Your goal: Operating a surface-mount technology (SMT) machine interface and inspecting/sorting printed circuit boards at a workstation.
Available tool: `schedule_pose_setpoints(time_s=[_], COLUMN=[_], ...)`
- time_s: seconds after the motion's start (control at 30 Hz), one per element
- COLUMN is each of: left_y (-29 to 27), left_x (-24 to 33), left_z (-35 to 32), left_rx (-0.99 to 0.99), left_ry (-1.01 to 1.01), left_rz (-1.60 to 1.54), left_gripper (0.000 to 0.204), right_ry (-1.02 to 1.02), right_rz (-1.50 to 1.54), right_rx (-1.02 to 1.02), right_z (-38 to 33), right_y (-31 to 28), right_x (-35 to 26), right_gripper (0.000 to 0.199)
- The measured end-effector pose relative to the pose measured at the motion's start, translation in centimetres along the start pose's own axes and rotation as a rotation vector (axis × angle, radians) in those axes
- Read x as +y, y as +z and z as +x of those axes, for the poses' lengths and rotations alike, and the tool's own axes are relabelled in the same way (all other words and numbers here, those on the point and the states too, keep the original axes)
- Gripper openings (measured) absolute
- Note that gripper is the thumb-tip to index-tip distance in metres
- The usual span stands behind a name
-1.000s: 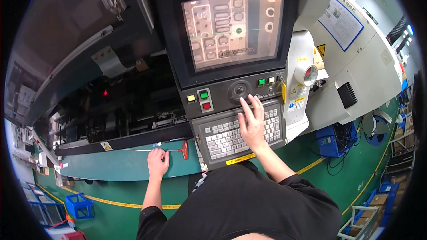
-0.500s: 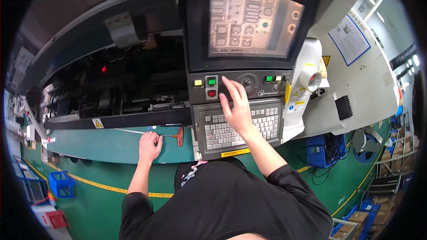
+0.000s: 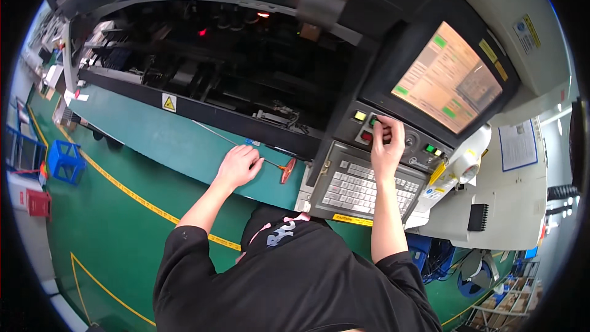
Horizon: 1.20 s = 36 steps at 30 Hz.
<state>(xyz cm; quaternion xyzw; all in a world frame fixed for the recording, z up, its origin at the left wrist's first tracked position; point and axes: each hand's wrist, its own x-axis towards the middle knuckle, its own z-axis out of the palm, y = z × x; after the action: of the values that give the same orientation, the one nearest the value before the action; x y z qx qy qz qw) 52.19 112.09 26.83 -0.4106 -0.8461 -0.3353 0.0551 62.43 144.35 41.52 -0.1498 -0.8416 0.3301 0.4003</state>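
Observation:
At the control panel (image 3: 344, 124), my right hand (image 3: 390, 141) has its bent fingers at the green push button (image 3: 374, 121), partly covering it. Its thumb stands apart from the fingers, beside the red button (image 3: 367, 136). My left hand (image 3: 238, 166) lies curled over the thin metal shaft of a T-handle wrench (image 3: 287, 171) on the green ledge (image 3: 166, 147). The orange handle sticks out to the right of that hand, and the shaft shows again on its far left side. Fingertips underneath the left hand are partly hidden.
A lit screen (image 3: 448, 80) is above the panel, with a keyboard (image 3: 362, 187) below it. Dark machinery (image 3: 215, 61) fills the opening behind the ledge. Blue crates (image 3: 66, 161) stand on the floor at left. Cables and a reel (image 3: 476, 276) lie at right.
The view has turned, so the panel now sits farther right and tilted. My right hand has reached the green button from just beside it. The screen shows a different page. My left hand stays over the wrench.

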Motion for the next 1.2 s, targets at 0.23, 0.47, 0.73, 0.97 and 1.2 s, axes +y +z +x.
schedule_pose_setpoints(time_s=[0.23, 0.47, 0.73, 0.97, 1.2], left_y=[-0.2, -0.5, 0.2, -2.1, -6.5], left_x=[-0.6, -1.6, -2.3, -1.1, 1.9], left_z=[-0.2, -1.3, -1.7, -3.3, -17.6], left_rx=[0.025, 0.049, 0.035, -0.184, -0.177], left_ry=[0.039, 0.109, 0.188, 0.212, 0.39], left_rz=[-0.04, -0.091, -0.106, -0.128, -0.39], left_gripper=[0.024, 0.022, 0.023, 0.021, 0.015], right_ry=[0.119, 0.244, 0.408, 0.613, 0.913], right_rz=[0.269, 0.077, 0.146, 0.125, -0.083], right_rx=[-0.012, -0.042, -0.453, -0.706, -0.688], right_z=[-1.3, -13.4, -29.5, -40.8, -60.0], right_y=[-0.4, -0.2, 3.2, 3.7, 2.5], right_x=[-0.5, -4.8, -16.2, -19.9, -15.8], right_gripper=[0.02, 0.018, 0.022, 0.029, 0.025])
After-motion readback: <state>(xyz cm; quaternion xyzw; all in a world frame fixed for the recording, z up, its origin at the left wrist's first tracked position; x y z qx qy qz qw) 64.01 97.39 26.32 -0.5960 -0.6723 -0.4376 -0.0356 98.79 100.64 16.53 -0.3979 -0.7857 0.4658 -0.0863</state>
